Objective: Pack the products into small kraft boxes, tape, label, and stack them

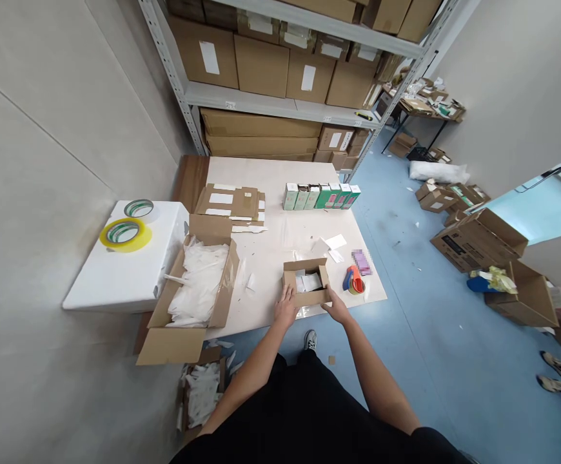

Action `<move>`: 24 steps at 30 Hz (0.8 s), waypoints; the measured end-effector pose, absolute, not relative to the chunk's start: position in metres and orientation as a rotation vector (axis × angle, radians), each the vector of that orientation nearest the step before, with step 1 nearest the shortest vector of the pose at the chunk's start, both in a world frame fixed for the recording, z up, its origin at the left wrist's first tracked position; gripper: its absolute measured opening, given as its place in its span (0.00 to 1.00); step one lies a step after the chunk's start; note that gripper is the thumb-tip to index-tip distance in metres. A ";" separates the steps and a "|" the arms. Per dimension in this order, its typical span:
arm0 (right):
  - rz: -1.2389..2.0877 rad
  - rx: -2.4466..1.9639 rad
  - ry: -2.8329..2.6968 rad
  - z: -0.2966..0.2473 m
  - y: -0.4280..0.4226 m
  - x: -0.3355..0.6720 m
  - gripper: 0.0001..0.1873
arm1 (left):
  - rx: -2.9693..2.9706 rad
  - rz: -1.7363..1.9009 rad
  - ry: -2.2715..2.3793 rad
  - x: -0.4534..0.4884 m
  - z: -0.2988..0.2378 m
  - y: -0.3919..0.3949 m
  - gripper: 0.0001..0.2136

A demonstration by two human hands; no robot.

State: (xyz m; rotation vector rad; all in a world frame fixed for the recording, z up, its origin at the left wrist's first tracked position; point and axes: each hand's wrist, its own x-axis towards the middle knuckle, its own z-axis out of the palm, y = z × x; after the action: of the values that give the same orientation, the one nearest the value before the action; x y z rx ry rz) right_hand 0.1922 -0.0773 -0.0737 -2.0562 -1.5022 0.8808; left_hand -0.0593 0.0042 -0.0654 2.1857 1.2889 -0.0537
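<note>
A small open cardboard box (291, 279) with white items inside sits near the front edge of a white sheet (280, 225) on the floor. My left hand (285, 307) rests on the box's near left corner, fingers on the cardboard. My right hand (335, 309) grips the near right flap. An orange and blue tape dispenser (353, 281) lies just right of the box. A small purple item (362, 262) lies beyond it.
A larger open carton (198, 290) full of white plastic bags stands to the left. Beside it a white box (130, 264) carries tape rolls (124, 233). Green and white product boxes (320, 196) line the sheet's far side. Shelving (280, 103) holds cartons. Another person's shoes (558, 372) show at right.
</note>
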 end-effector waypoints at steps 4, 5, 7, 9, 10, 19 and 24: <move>0.841 -2.105 -1.543 -0.079 -0.082 0.185 0.45 | 2.169 -0.103 1.230 -0.062 -0.062 0.015 0.37; 0.821 -2.120 -1.528 -0.078 -0.082 0.186 0.43 | 2.161 -0.116 1.222 -0.062 -0.060 0.017 0.37; 0.804 -2.159 -1.489 -0.075 -0.077 0.190 0.40 | 2.148 -0.137 1.211 -0.063 -0.057 0.021 0.36; 0.823 -2.183 -1.474 -0.069 -0.069 0.197 0.38 | 2.140 -0.160 1.205 -0.064 -0.054 0.024 0.35; 0.841 -2.176 -1.481 -0.066 -0.065 0.202 0.37 | 2.135 -0.176 1.201 -0.064 -0.052 0.026 0.35; 0.816 -2.133 -1.279 -0.059 -0.027 0.211 0.20 | 1.967 0.014 1.466 -0.053 -0.035 0.044 0.21; 0.663 -2.351 -1.074 -0.076 -0.014 0.202 0.32 | 1.942 0.202 1.812 -0.037 -0.042 0.029 0.31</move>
State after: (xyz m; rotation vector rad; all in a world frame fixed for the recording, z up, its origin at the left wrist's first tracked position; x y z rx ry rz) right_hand 0.2023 -0.0137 -0.0763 -2.3509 -1.0744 0.6634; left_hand -0.0373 0.0294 -0.0416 1.9417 1.8121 0.2016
